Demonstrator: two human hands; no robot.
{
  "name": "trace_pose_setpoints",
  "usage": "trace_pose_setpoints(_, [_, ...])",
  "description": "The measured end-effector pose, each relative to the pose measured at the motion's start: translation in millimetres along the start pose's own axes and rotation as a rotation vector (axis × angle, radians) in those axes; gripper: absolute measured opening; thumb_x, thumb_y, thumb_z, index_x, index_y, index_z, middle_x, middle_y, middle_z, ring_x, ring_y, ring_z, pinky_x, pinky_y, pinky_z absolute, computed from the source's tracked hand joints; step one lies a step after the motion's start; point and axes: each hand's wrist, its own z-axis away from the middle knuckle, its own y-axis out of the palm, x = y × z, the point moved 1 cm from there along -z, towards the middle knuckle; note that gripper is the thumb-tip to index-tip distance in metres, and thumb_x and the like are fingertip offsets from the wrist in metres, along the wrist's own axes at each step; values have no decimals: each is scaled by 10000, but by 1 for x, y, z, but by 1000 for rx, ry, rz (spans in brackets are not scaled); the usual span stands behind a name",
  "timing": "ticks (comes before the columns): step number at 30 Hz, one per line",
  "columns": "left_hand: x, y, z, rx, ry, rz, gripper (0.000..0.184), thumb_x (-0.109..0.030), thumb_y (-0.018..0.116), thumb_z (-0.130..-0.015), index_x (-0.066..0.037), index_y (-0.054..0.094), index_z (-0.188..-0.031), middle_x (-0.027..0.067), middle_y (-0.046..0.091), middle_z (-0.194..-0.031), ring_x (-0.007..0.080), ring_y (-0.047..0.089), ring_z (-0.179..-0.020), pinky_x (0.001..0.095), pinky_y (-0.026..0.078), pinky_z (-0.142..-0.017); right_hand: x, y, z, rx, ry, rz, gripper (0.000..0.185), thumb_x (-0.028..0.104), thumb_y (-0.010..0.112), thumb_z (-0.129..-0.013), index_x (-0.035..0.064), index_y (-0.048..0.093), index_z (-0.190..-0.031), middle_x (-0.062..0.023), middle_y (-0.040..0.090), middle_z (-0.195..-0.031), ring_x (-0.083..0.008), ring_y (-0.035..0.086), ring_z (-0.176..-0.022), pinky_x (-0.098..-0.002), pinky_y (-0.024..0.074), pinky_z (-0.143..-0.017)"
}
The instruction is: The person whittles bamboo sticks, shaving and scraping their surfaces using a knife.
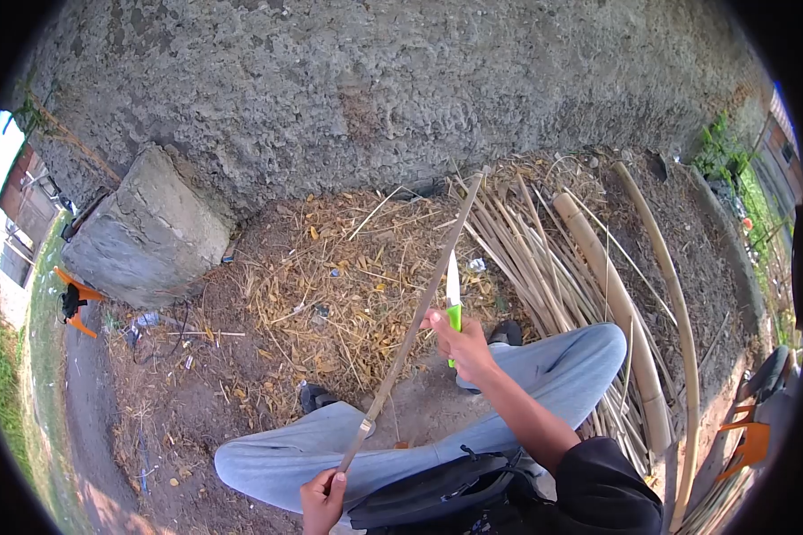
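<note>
One long bamboo strip (408,343) slants up from the left hand (322,499), closed around its lower end, across to the right hand (459,343), curled around a green-handled knife (455,312) (blade upward) with fingers at the strip; further right lie split canes (544,259).

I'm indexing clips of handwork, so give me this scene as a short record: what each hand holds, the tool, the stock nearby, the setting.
left hand: grips the lower end of a long split strip
right hand: holds a knife, fingers at the strip's middle
knife: green handle, pale blade pointing away from the person
stock: bundle of thin strips and a thick pole, on the ground to the right
ground: bare soil with dry leaves and shavings
background: rough wall, stone block at left
</note>
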Motion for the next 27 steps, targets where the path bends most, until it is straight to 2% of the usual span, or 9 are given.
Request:
trace_pose_setpoints(2, [4, 6, -5, -15, -2, 94, 352, -337, 605, -995, 1, 702, -1019, 6, 422, -602, 83, 407, -621, 318, 388, -544, -4, 16, 6, 80, 34, -77, 330, 260, 652, -987, -29, 646, -1146, -106, 716, -987, -20, 339, -463, -224, 255, -409])
trace_pose_setpoints(4, [18, 13, -13, 94, -37, 179, 221, -139, 714, -892, -22, 696, -1078, 112, 625, -656, 289, 576, -500, 365, 464, -516, -8, 25, 7, 87, 36, -97, 295, 221, 644, -991, -27, 650, -1149, -115, 721, -971, -21, 349, -469, -222, 267, -417])
trace_pose_setpoints(10, [-17, 23, -37, 0, 188, -265, 314, -164, 726, -889, -30, 668, -1166, 135, 685, -726, 223, 675, -625, 313, 504, -590, -18, 36, 4, -78, -13, 123, 246, 215, 681, -965, -13, 704, -1056, -99, 738, -847, -28, 481, -526, -227, 338, -445])
trace_pose_setpoints(11, [-25, 27, -44, -3, 185, -263, 314, -164, 726, -889, -30, 668, -1166, 135, 685, -726, 223, 675, -625, 313, 504, -590, -27, 37, -1, -91, -154, 125, 257, 220, 696, -955, -21, 710, -1042, -81, 740, -827, -39, 524, -554, -237, 377, -464])
trace_pose_setpoints(14, [-42, 41, -63, -75, 316, -202, 298, -152, 711, -900, -24, 663, -1165, 136, 695, -752, 236, 694, -652, 325, 508, -592, -29, 36, -2, -125, -274, 246, 276, 228, 707, -945, -26, 714, -1053, -57, 740, -804, -55, 595, -614, -262, 451, -519])
trace_pose_setpoints(16, [-51, 48, -73, -54, 386, -163, 254, -142, 678, -920, -5, 646, -1132, 180, 681, -807, 334, 679, -678, 422, 510, -594, -16, 35, 7, -152, -255, 366, 286, 231, 705, -945, -22, 712, -1079, -51, 740, -801, -60, 622, -646, -277, 485, -553])
trace_pose_setpoints(19, [-55, 55, -85, 37, 310, -40, 154, -116, 627, -952, 13, 654, -1032, 153, 661, -738, 260, 635, -579, 388, 469, -543, -1, 28, 24, -89, -265, 708, 267, 220, 683, -950, 13, 707, -1117, -105, 743, -841, -115, 666, -649, -300, 506, -571])
trace_pose_setpoints(21, [-56, 55, -90, 84, 256, -9, 143, -121, 608, -964, 16, 649, -977, 134, 639, -694, 213, 590, -542, 364, 446, -527, -16, 19, 39, -1, -464, 940, 271, 232, 683, -941, 61, 702, -1151, -144, 726, -859, -224, 690, -631, -339, 515, -546])
trace_pose_setpoints(27, [-53, 62, -91, 119, 164, 42, 197, -137, 565, -990, 5, 628, -867, 85, 580, -598, 109, 470, -488, 311, 398, -503, -34, 16, 75, 190, -770, 1096, 342, 298, 733, -896, 57, 700, -1136, -94, 700, -821, -280, 655, -589, -381, 517, -499])
